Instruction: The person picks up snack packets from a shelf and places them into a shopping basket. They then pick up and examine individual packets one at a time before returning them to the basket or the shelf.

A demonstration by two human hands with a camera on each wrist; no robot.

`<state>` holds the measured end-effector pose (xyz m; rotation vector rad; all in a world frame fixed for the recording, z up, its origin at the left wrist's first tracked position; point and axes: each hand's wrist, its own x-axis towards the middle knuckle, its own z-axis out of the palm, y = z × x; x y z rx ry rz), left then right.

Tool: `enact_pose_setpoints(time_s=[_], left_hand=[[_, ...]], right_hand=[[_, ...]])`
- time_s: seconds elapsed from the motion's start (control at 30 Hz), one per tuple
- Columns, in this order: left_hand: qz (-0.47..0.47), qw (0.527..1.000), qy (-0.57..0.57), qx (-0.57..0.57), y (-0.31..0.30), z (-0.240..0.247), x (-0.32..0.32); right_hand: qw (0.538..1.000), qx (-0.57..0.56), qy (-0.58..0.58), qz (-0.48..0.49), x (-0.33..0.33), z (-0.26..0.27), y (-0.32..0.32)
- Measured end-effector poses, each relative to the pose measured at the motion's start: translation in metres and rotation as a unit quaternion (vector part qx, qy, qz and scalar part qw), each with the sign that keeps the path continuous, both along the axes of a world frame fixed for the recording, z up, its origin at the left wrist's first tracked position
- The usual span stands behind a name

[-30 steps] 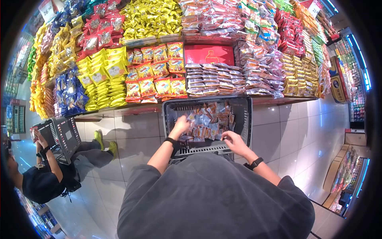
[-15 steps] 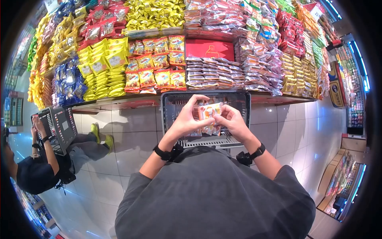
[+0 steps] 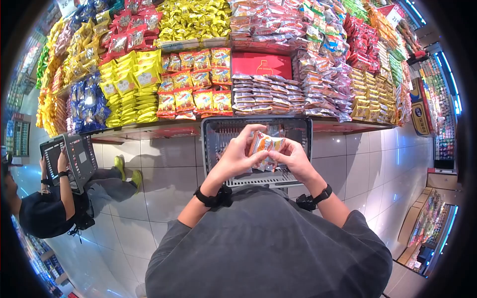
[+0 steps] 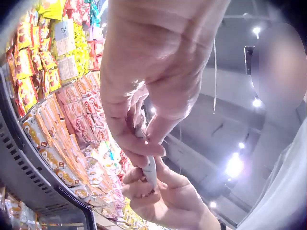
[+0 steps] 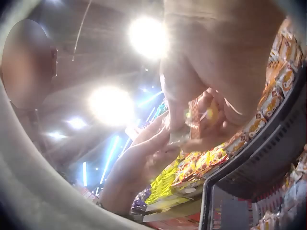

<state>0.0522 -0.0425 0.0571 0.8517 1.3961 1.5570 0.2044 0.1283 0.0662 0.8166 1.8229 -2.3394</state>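
In the head view my left hand (image 3: 234,158) and right hand (image 3: 298,161) pinch a small orange-and-white snack packet (image 3: 267,142) from its two sides, thumbs toward me. Below them is a dark plastic basket (image 3: 204,149), partly covered by the hands, with more small packets (image 3: 263,168) inside. Seen from the left wrist, the packet (image 4: 150,173) is edge-on between the fingers of both hands. The right wrist view catches part of its orange edge (image 5: 194,125) beyond the right hand (image 5: 211,62).
Behind the basket stands a display stacked with yellow bags (image 3: 134,74), red-and-yellow packets (image 3: 194,94) and pale purple packets (image 3: 268,94). A red panel (image 3: 261,64) shows among them. To the left, another person (image 3: 49,208) holds a second basket (image 3: 74,159) above the tiled floor (image 3: 164,188).
One second ago both hands were apart at the basket. They came up together over it, holding the packet between them. Since half a second ago the packet has been turned slightly in the fingers.
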Motion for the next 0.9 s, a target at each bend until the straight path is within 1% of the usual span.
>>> enact_pose_setpoints(time_s=[0.03, 0.07, 0.1, 0.17, 0.2, 0.23, 0.27, 0.3, 0.33, 0.37, 0.4, 0.43, 0.47, 0.5, 0.53, 0.57, 0.63, 0.67, 0.7, 0.73, 0.77, 0.8, 0.83, 0.87, 0.9], left_hand=[[-0.018, 0.999, 0.01, -0.026, 0.0, 0.003, -0.002], [-0.008, 0.998, 0.053, -0.017, 0.002, -0.001, -0.001], [-0.025, 0.996, 0.072, -0.042, 0.002, 0.01, -0.004], [-0.031, 0.994, 0.108, -0.005, 0.006, 0.009, -0.003], [-0.07, 0.995, 0.072, -0.019, 0.007, 0.012, -0.005], [-0.074, 0.995, 0.067, -0.019, 0.011, 0.01, -0.004], [-0.057, 0.996, 0.065, 0.001, 0.016, 0.007, -0.004], [-0.037, 0.997, 0.068, 0.023, 0.021, 0.006, -0.007], [-0.028, 0.998, 0.051, 0.021, 0.022, 0.011, -0.011], [0.001, 0.998, 0.026, 0.056, 0.025, 0.007, -0.013], [0.016, 0.999, 0.007, 0.039, 0.025, 0.013, -0.016], [0.031, 0.999, -0.015, 0.021, 0.024, 0.019, -0.016], [0.032, 0.999, -0.015, 0.023, 0.024, 0.018, -0.014], [0.036, 0.997, -0.049, 0.041, 0.026, 0.016, -0.011], [0.039, 0.994, -0.082, 0.059, 0.027, 0.014, -0.01], [0.053, 0.991, -0.102, 0.074, 0.027, 0.013, -0.006], [0.038, 0.996, -0.048, 0.06, 0.023, 0.006, -0.007], [0.018, 0.998, 0.004, 0.061, 0.022, 0.004, -0.009], [-0.006, 0.998, 0.041, 0.052, 0.021, 0.004, -0.01], [-0.016, 0.998, 0.025, 0.055, 0.021, 0.004, -0.009], [-0.028, 0.998, 0.007, 0.055, 0.019, 0.006, -0.006], [-0.033, 0.998, 0.003, 0.055, 0.018, 0.005, -0.004], [-0.027, 0.999, 0.019, 0.03, 0.019, 0.005, -0.005], [-0.022, 0.999, 0.035, 0.006, 0.021, 0.004, -0.007], [-0.025, 0.999, 0.032, 0.009, 0.021, 0.001, -0.007]], right_hand=[[1.0, 0.017, -0.014, 0.018, 0.001, -0.002, 0.004], [0.998, 0.026, -0.02, 0.052, 0.004, -0.001, 0.01], [0.994, 0.064, 0.03, 0.083, 0.001, 0.005, 0.013], [0.965, 0.232, 0.073, 0.099, -0.003, 0.023, 0.017], [0.969, 0.21, 0.059, 0.117, -0.009, 0.031, 0.021], [0.974, 0.182, 0.039, 0.133, -0.012, 0.035, 0.026], [0.977, 0.155, 0.025, 0.146, -0.014, 0.034, 0.031], [0.983, 0.123, 0.036, 0.129, -0.018, 0.035, 0.032], [0.989, 0.109, 0.057, 0.087, -0.021, 0.035, 0.032], [0.991, 0.095, 0.078, 0.046, -0.025, 0.035, 0.032], [0.991, 0.094, 0.092, 0.003, -0.03, 0.039, 0.029], [0.991, 0.095, 0.092, 0.005, -0.03, 0.038, 0.028], [0.993, 0.069, 0.093, -0.033, -0.029, 0.035, 0.027], [0.992, 0.044, 0.094, -0.07, -0.03, 0.034, 0.027], [0.995, 0.025, 0.073, -0.066, -0.031, 0.044, 0.022], [0.993, 0.054, 0.094, -0.049, -0.031, 0.034, 0.024], [0.987, 0.107, 0.11, -0.036, -0.034, 0.041, 0.024], [0.987, 0.112, 0.111, -0.037, -0.036, 0.05, 0.028], [0.978, 0.177, 0.105, 0.035, -0.039, 0.063, 0.033], [0.96, 0.239, 0.097, 0.107, -0.042, 0.069, 0.038], [0.961, 0.239, 0.093, 0.103, -0.043, 0.069, 0.044], [0.935, 0.295, 0.057, 0.187, -0.045, 0.067, 0.052], [0.897, 0.35, 0.021, 0.269, -0.048, 0.067, 0.059], [0.878, 0.391, 0.06, 0.269, -0.052, 0.066, 0.059], [0.878, 0.393, 0.055, 0.268, -0.056, 0.067, 0.06]])
